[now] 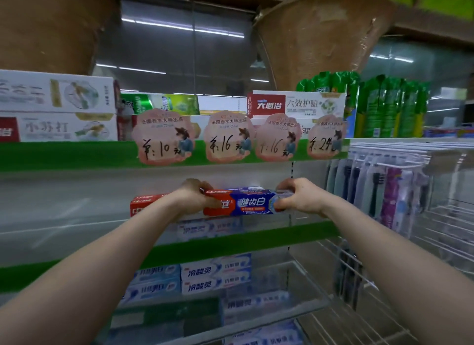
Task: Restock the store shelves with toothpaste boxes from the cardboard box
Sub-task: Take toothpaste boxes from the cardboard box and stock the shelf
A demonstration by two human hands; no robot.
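Note:
A red and blue toothpaste box [246, 203] lies lengthwise on the middle shelf [64, 216], on top of pale blue boxes. My left hand [192, 198] grips its red left end, and my right hand [297, 198] grips its right end. Another red toothpaste box [146, 204] sits just to the left, partly hidden behind my left wrist. The cardboard box is out of view.
The top shelf [77, 154] holds white and green toothpaste boxes behind pink price tags [164, 139]. Blue-white boxes [215, 275] fill the lower shelves. Toothbrushes [384, 190] hang on wire hooks to the right. Much of the middle shelf's left part is bare.

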